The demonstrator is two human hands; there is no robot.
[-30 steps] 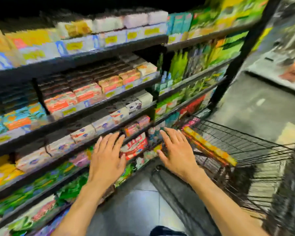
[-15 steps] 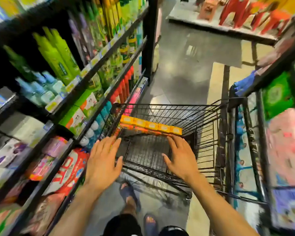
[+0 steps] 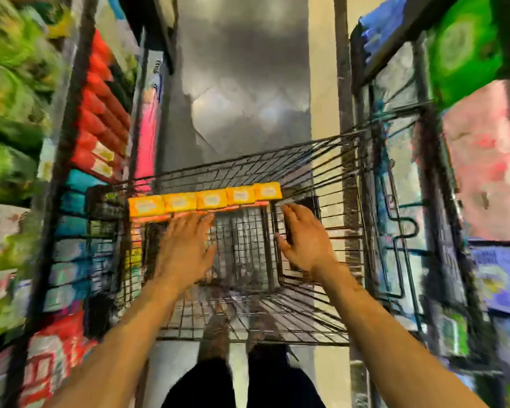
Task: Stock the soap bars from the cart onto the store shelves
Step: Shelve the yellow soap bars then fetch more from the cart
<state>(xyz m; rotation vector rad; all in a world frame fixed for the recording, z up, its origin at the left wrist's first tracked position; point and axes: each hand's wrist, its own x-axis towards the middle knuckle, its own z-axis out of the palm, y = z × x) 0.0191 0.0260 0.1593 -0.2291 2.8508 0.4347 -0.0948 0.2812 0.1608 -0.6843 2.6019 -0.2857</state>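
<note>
Now your hands are spread and hold nothing over the cart (image 3: 330,160); the soap bars (image 3: 205,199) lie in a row just beyond your fingertips, long axis left to right; your left hand (image 3: 186,245) is nearer, your right hand (image 3: 302,240) just off the row's right end.

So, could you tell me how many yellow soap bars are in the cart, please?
5 bars, side by side in one row across the cart, left to right: first, second, third, fourth, fifth. An orange edge beneath suggests more may be hidden.

Bare forearms, seemingly black trousers (image 3: 265,384), blurred.
</note>
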